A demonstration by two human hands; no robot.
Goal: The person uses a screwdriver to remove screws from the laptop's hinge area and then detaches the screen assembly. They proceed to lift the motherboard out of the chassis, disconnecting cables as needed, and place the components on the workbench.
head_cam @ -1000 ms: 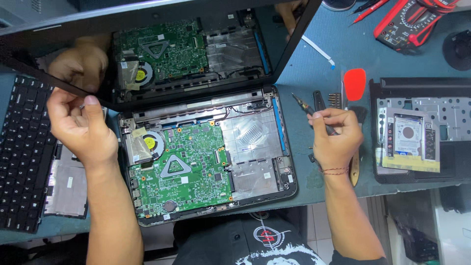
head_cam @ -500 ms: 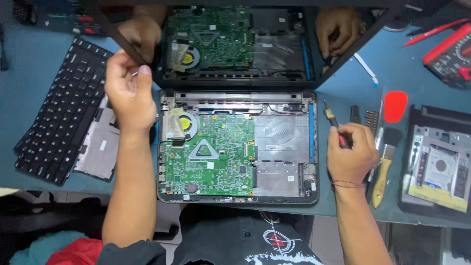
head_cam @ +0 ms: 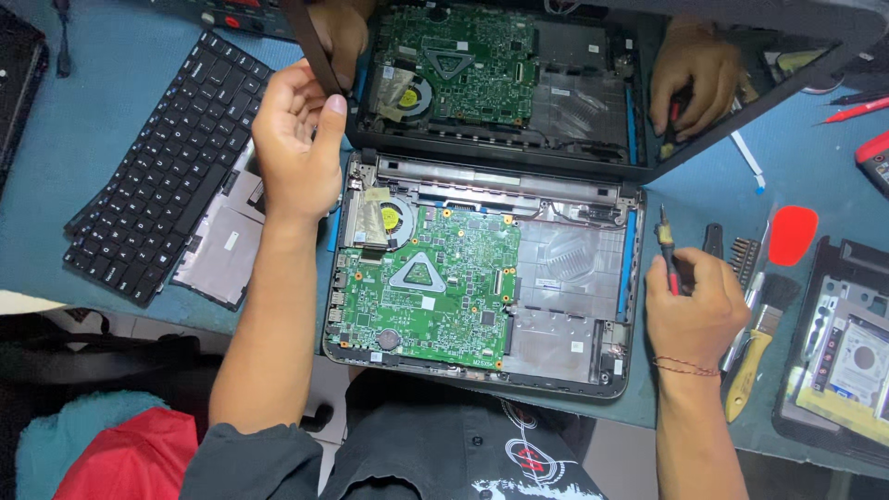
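Up goes the left hand (head_cam: 298,139) since a moment back, now pinching the left edge of the raised screen lid (head_cam: 315,46) between thumb and fingers. Over on the right, the right hand (head_cam: 693,310) rests on the blue mat, closed around a small screwdriver (head_cam: 667,255) beside the open laptop base (head_cam: 482,287). Keyboard (head_cam: 153,171) already off (set aside, left), green motherboard (head_cam: 426,287) and fan exposed and seated, so by my read teardown is well along.

Open motherboard (head_cam: 421,278) lies unobstructed; raised lid (head_cam: 593,157) blocks behind.
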